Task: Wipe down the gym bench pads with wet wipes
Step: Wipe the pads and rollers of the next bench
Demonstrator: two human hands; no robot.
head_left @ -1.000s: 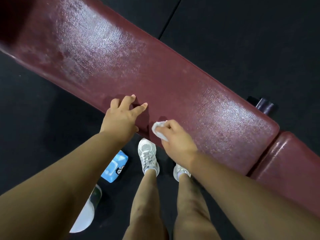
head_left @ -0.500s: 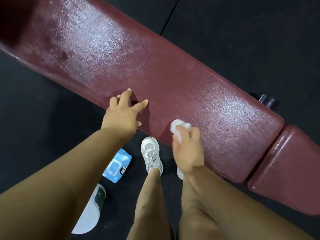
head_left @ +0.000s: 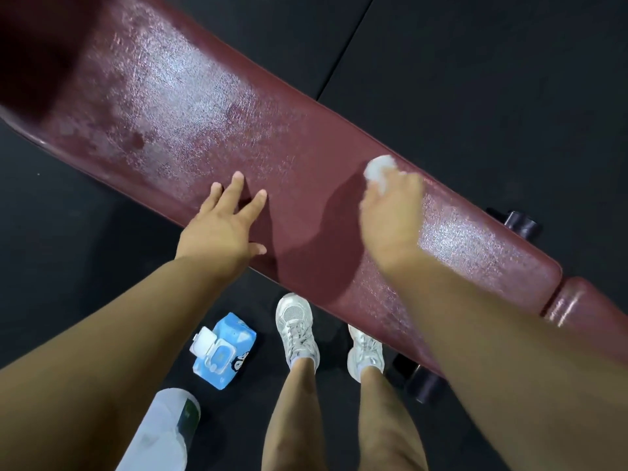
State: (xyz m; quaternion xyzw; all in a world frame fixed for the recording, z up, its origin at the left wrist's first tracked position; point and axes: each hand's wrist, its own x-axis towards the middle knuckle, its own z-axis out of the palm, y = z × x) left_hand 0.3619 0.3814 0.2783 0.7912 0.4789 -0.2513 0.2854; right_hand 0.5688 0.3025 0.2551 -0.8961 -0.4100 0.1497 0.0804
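A long maroon bench pad (head_left: pixel 190 107) runs diagonally from upper left to lower right, with damp shiny patches on its surface. My left hand (head_left: pixel 224 222) rests flat on the pad's near edge, fingers spread. My right hand (head_left: pixel 390 212) grips a bunched white wet wipe (head_left: pixel 380 171) and presses it on the pad close to the far edge. A second, smaller maroon pad (head_left: pixel 591 311) adjoins at the lower right.
On the black floor mat by my feet lies a blue wet-wipe pack (head_left: pixel 224 351) with its lid flipped up. A white bottle (head_left: pixel 163 433) lies at the bottom left. My white sneakers (head_left: pixel 295 328) stand beside the bench. Dark frame tubes (head_left: pixel 520 222) stick out from under the pad.
My right hand has slid the wipe from the pad's near edge across to the far edge and to the right. My left hand has flattened on the pad.
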